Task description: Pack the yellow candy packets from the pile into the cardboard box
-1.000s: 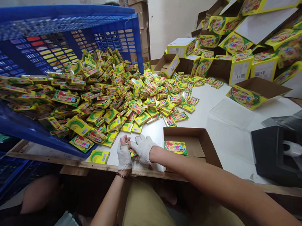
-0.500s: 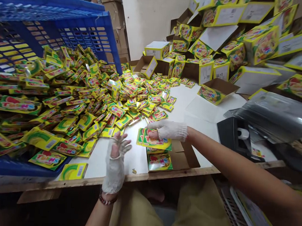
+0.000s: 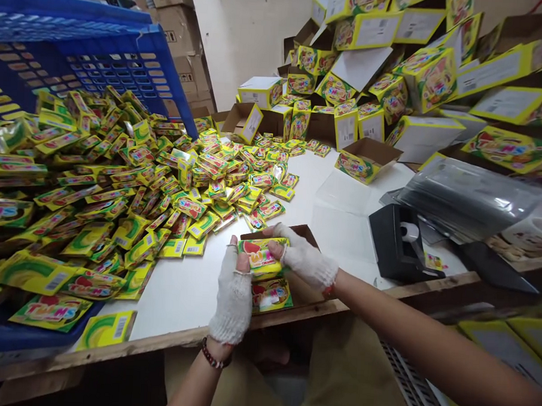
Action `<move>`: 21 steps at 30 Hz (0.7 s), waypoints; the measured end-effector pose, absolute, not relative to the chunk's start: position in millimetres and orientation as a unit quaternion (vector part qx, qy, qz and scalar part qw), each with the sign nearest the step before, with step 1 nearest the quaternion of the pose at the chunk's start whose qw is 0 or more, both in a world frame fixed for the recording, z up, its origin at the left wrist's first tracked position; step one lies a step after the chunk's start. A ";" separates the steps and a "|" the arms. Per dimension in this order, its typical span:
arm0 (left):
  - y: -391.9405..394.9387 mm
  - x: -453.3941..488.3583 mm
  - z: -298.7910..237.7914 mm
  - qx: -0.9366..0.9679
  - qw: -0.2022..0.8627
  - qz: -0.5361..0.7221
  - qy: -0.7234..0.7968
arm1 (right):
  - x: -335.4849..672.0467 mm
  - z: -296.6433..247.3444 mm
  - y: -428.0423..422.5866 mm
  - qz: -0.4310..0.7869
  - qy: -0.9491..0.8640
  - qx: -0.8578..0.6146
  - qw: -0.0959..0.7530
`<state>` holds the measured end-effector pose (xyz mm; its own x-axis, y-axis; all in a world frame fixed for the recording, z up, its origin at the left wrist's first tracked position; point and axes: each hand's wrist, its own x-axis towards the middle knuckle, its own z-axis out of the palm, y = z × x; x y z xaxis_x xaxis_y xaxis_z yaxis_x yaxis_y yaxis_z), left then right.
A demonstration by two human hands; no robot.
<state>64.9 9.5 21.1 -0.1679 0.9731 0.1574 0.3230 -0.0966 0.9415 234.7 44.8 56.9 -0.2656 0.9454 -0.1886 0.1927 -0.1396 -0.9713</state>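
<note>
Both hands wear white fingerless gloves. Between them, over an open cardboard box (image 3: pixel 308 234), is a small stack of yellow-green packets (image 3: pixel 260 257) with a watermelon picture. My left hand (image 3: pixel 235 291) grips the stack's left end, thumb on the near side. Closed on its right end is my right hand (image 3: pixel 298 255), its thumb pressing the top face. Just below the stack, another packet (image 3: pixel 273 296) lies face up inside the box at its left side. The box sits by the table's front edge, and my hands hide part of it.
A large heap of similar packets (image 3: pixel 132 185) spills from a tipped blue crate (image 3: pixel 169 73) on the left. Cardboard display boxes (image 3: pixel 347 101) are piled at the back right. A black tape dispenser (image 3: pixel 386 244) and clear plastic sheets (image 3: pixel 478 188) lie to the right.
My left hand has moved right and closed on the left end of the stack. The fanned packets in my right hand are now squared together. The view has shifted slightly right.
</note>
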 end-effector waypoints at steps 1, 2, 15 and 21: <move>8.0 66.7 22.2 0.587 0.277 0.476 0.593 | 238.8 53.3 48.4 0.571 -0.542 -0.498 0.362; 6.6 68.6 23.5 0.630 0.218 0.448 0.596 | 242.9 49.0 53.2 0.576 -0.523 -0.493 0.388; -16.5 99.0 6.4 0.841 0.019 0.124 0.527 | 263.2 25.7 77.4 0.505 -0.585 -0.560 0.298; -19.0 98.1 1.9 0.836 -0.010 0.150 0.528 | 238.5 13.0 79.8 0.461 -0.499 -0.680 0.275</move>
<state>98.1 -19.0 1.9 0.3972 0.8798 0.2610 0.8859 -0.4419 0.1411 238.5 79.8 13.0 0.0769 0.9326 -0.3527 0.4254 -0.3506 -0.8343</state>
